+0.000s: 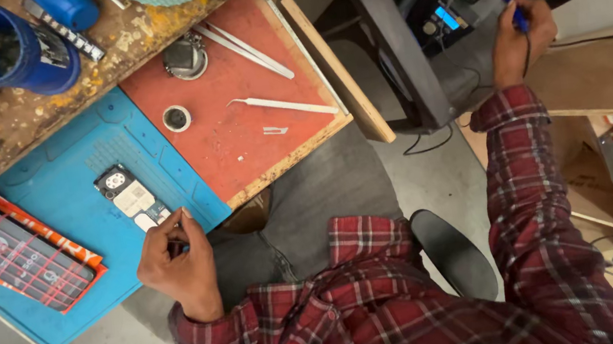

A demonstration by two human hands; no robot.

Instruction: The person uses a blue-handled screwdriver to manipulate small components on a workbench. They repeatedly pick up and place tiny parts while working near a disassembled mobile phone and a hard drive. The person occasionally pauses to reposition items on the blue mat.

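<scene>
**Left hand at board on blue mat, right hand gripping blue tool by the station**

I see my left hand (176, 260) at the near edge of the table (23, 118), fingers (175, 222) pinched narrow. They rest at the end of a small circuit board (130, 197). I cannot tell if anything is pinched between them. The board lies on the blue mat (69, 227), close to the mat's near right edge, next to the red mat (237, 126).

My right hand (522, 41) is off the table, reaching far right. Its fingers are wrapped around a blue-handled tool (516, 14). The hand sits just beside a dark station (448, 15) with a lit display. A cable hangs from the hand.

On the red mat: three tweezers (286, 105), two of them near the far edge, one mid-mat. A small round tin (176, 118) sits by the seam between the mats, a bigger metal disc (186, 58) at the far edge.

A blue cup (2, 46) stands at the table's far left corner. A dark phone (18, 257) lies on orange packaging on the left part of the blue mat.

Both sleeves are red plaid.
</scene>
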